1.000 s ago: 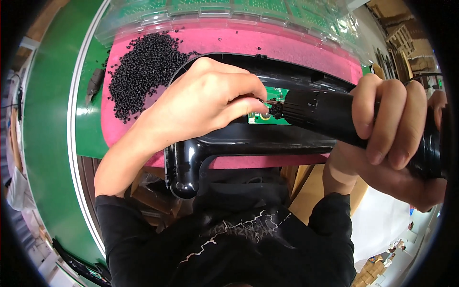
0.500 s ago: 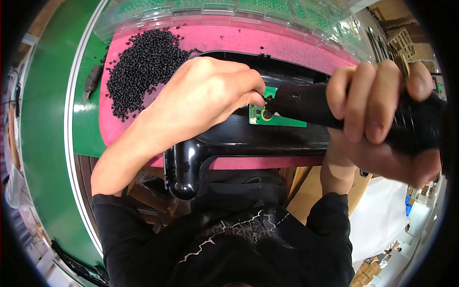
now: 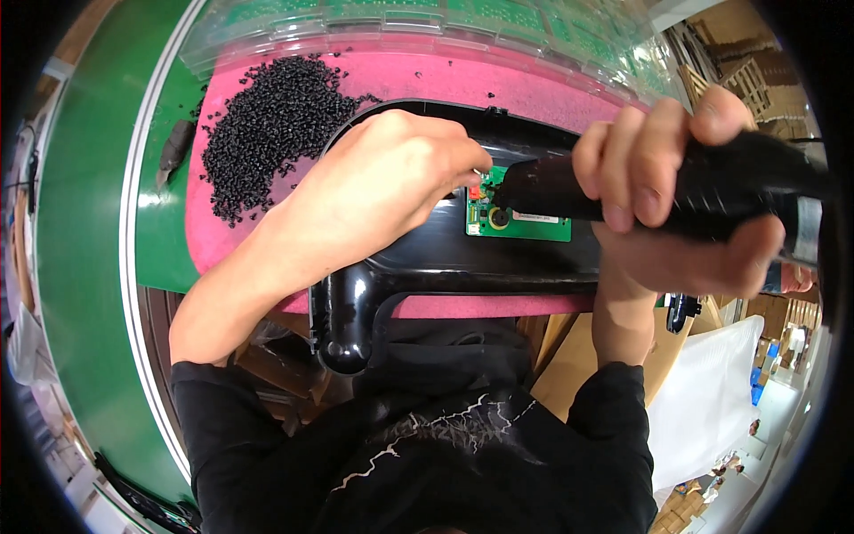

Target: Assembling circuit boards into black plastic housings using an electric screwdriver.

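Observation:
A green circuit board lies inside a glossy black plastic housing on the mat. My right hand is wrapped round a black electric screwdriver, whose narrow end slants down to the left over the board. The tip itself is lost among dark parts near the board's left half. My left hand reaches across the housing, its fingers pinched at the board's upper left corner, close to the driver tip. Whatever those fingers hold is too hidden to name. A round dark component sits on the board below the tip.
A heap of small black screws covers the left of the pink mat. Along the far edge stand clear plastic trays with green boards. A dark grey object lies on the green table.
My right hand and the screwdriver have moved left and a little up, with the screwdriver's rear end raised. More of the board, including a white label, now shows. My left hand has barely moved.

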`<control>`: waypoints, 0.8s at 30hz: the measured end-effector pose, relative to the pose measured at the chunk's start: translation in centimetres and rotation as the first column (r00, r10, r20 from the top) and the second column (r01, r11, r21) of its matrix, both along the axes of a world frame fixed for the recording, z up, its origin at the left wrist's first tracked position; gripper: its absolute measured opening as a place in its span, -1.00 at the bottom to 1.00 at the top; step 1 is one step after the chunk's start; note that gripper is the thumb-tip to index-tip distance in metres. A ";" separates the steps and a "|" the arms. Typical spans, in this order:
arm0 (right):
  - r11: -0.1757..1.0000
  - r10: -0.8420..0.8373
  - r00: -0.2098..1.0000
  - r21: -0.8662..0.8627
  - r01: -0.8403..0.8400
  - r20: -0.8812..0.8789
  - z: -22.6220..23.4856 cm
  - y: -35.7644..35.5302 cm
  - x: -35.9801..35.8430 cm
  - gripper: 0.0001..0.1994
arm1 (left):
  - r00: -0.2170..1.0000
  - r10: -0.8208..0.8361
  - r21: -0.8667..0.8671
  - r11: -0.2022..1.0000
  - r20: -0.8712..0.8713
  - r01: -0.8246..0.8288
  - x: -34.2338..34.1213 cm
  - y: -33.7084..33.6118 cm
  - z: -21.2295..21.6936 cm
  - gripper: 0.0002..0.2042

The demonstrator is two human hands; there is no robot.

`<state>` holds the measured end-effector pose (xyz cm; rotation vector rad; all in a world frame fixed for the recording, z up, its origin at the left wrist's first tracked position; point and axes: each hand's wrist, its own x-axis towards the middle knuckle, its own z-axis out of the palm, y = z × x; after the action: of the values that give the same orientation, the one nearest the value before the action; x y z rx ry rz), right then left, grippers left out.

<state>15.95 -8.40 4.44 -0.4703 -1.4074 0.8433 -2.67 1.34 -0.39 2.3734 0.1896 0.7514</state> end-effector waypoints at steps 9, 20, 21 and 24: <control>0.997 0.055 0.998 0.046 -0.055 0.004 1.1 -0.8 0.2 -0.35 | 0.994 -0.113 -0.080 0.990 0.014 0.113 0.1 -0.1 -0.2 -0.86; 0.998 -0.005 0.972 0.061 0.020 -0.237 1.5 -2.2 -0.3 -0.42 | 0.969 -0.196 -0.500 0.860 -0.149 0.097 -0.2 0.2 1.2 -0.89; 0.998 -0.010 0.968 0.064 0.027 -0.252 1.7 -2.2 -0.3 -0.43 | 0.975 -0.181 -0.491 0.866 -0.127 0.097 -0.2 0.2 1.1 -0.89; 0.996 -0.065 0.963 0.048 0.080 -0.261 2.0 -2.6 -0.3 -0.47 | 0.985 -0.142 -0.502 0.862 -0.095 0.075 -0.1 0.1 1.0 -0.90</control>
<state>15.64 -10.96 6.47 -0.3510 -1.1631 0.7728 -2.77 1.42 0.62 1.9164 0.2661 0.4268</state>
